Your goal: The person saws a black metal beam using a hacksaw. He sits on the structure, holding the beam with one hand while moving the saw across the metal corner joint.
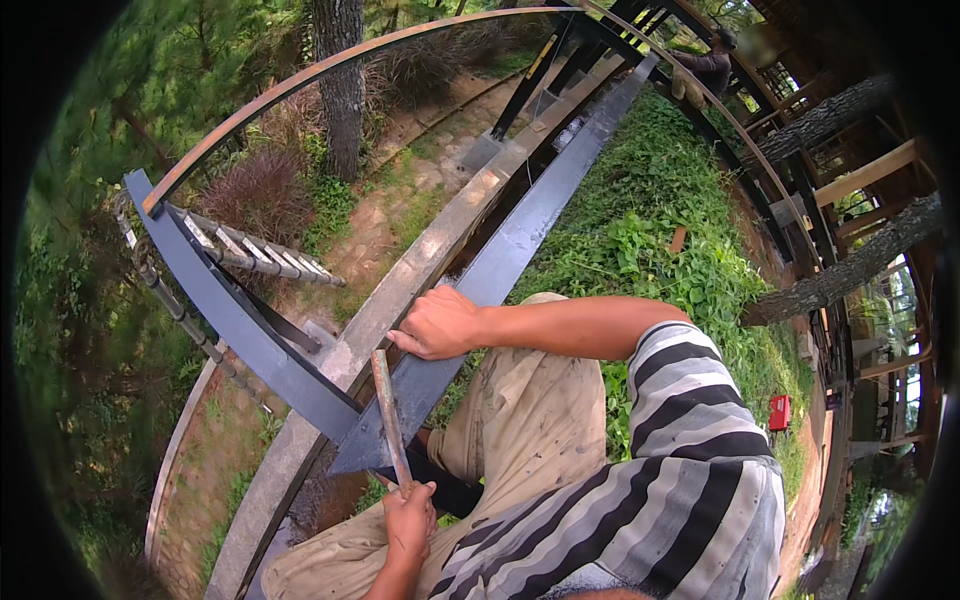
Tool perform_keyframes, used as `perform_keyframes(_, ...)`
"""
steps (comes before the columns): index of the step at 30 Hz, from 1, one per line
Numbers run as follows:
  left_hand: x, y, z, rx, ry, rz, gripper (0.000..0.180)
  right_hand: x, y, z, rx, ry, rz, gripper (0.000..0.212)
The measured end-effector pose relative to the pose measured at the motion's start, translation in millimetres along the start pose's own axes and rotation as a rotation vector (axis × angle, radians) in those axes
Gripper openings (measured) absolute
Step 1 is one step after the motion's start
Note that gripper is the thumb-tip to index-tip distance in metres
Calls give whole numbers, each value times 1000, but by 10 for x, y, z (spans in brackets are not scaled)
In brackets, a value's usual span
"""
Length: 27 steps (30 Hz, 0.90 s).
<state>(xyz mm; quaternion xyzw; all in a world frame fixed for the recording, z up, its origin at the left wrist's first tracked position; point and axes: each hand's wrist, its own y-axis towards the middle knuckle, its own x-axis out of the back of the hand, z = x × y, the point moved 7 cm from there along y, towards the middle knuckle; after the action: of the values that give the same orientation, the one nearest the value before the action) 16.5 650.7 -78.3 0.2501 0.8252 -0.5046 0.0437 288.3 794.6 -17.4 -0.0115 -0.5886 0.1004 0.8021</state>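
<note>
My left hand [408,515] is closed around the lower end of a narrow, rust-coloured bar [390,415] with worn paint. The bar slants up across the near end of a long dark grey metal beam [500,260], its top just short of my right thumb. My right hand [442,322] rests on that beam with curled fingers; whatever lies under them is hidden. A curved dark grey beam [250,310] meets the long one at a corner beside the bar. My bent legs in tan trousers [540,400] are right next to the beam's near end.
A concrete ledge [400,285] runs alongside the beam. Beyond it leans a ladder [260,255] by a tree trunk [340,90]. Green plants [650,230] cover the slope at right, with a red case [779,412] lower down. Another person [708,70] is at the far end.
</note>
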Motion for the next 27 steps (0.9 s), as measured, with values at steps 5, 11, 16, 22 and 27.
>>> perform_keyframes(5,135,-91,-48,42,27,-3,37,-105,87,131,-49,-64,43,59)
perform_keyframes(11,87,-34,-58,124,75,68,42,-16,-14,43,-148,-47,62,53)
perform_keyframes(16,90,-75,-76,94,131,42,37,-2,44,126,-70,-28,-58,49)
perform_keyframes(22,-81,-65,-88,119,158,68,34,60,-179,-4,-57,1,-93,48)
perform_keyframes(27,-204,-123,-161,251,-24,11,32,69,-117,-75,-15,-10,-143,54)
